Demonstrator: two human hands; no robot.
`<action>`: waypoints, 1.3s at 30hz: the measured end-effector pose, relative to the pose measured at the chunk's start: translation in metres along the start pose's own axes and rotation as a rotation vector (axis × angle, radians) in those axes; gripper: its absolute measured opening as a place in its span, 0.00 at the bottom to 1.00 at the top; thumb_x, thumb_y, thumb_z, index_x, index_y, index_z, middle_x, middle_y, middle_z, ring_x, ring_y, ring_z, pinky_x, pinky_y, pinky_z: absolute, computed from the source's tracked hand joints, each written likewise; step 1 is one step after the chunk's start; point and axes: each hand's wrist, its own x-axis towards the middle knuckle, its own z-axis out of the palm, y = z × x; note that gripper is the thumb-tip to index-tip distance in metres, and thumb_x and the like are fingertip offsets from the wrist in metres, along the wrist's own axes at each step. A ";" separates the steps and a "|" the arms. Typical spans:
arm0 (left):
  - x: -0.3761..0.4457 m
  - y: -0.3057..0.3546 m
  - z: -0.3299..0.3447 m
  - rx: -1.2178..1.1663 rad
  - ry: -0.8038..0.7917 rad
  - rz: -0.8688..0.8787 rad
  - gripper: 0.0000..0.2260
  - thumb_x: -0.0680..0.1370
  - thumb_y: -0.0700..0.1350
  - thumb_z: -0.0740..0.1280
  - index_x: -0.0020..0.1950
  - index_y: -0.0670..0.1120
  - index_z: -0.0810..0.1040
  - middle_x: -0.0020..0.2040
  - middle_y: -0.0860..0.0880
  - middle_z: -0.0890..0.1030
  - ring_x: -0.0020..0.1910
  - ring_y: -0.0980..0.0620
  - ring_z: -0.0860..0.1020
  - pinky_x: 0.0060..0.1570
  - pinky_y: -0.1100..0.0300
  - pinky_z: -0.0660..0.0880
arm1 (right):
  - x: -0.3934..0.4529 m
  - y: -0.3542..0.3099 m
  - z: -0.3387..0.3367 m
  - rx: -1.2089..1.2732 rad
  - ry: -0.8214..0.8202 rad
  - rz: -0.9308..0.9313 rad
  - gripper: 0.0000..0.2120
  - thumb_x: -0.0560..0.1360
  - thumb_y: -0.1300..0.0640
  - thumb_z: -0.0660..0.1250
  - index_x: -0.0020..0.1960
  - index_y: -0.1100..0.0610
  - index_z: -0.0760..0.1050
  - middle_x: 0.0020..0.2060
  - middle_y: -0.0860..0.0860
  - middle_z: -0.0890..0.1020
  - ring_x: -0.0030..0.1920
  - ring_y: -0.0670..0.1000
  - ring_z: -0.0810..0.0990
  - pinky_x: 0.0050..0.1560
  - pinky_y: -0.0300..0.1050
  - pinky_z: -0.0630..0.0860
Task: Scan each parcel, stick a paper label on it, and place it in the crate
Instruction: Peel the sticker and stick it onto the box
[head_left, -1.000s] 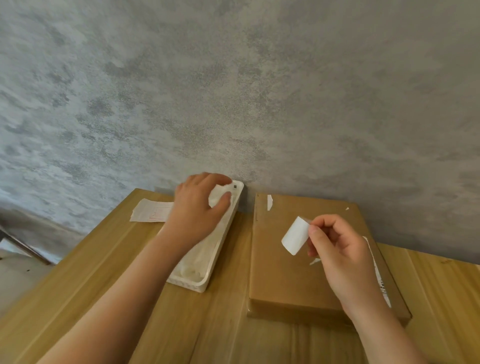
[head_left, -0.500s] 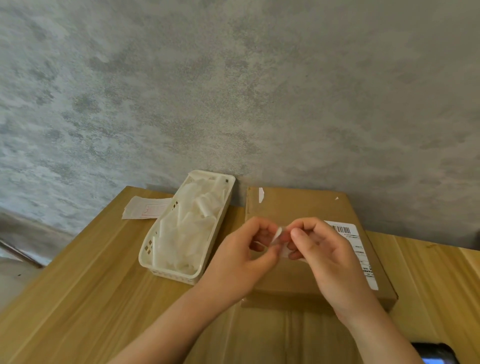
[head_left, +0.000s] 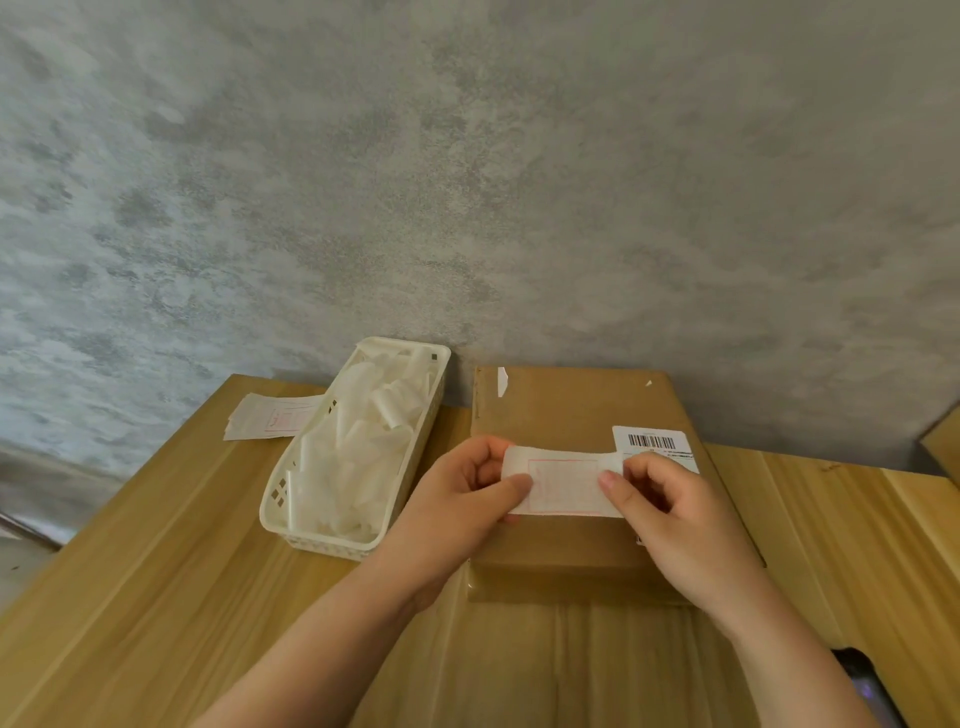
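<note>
wooden table (head_left: 156, 597) carries a white basket (head_left: 291, 525), cardboard parcel (head_left: 561, 415) and paper slips (head_left: 270, 421).

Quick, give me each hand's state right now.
Left hand: pinches the left end of the label.
Right hand: pinches the label's right end, above the parcel.

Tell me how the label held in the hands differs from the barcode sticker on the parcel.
The held label is pinched at its ends by the left hand and right hand, off the parcel; the barcode sticker lies stuck flat. The held label shows a faint red frame, the barcode sticker black bars. Both are white paper.
</note>
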 end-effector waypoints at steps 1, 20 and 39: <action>0.000 -0.001 0.000 0.005 -0.010 -0.006 0.03 0.80 0.41 0.67 0.51 0.46 0.80 0.43 0.52 0.85 0.43 0.56 0.82 0.46 0.61 0.77 | -0.001 0.001 -0.002 -0.013 0.004 -0.011 0.12 0.76 0.44 0.66 0.39 0.51 0.76 0.32 0.46 0.78 0.35 0.45 0.76 0.40 0.49 0.74; 0.006 -0.021 -0.001 1.005 0.153 0.320 0.08 0.80 0.52 0.64 0.54 0.54 0.65 0.38 0.55 0.76 0.38 0.58 0.75 0.39 0.59 0.76 | -0.011 0.003 0.006 -0.506 0.023 -0.063 0.13 0.76 0.51 0.67 0.35 0.53 0.70 0.31 0.47 0.74 0.35 0.46 0.72 0.31 0.38 0.66; 0.004 -0.036 -0.009 0.912 0.184 0.412 0.03 0.80 0.48 0.65 0.49 0.55 0.72 0.46 0.61 0.72 0.45 0.61 0.73 0.41 0.68 0.71 | -0.021 0.037 0.013 -0.646 0.245 -0.392 0.10 0.73 0.54 0.72 0.53 0.52 0.84 0.50 0.47 0.80 0.52 0.50 0.73 0.48 0.50 0.77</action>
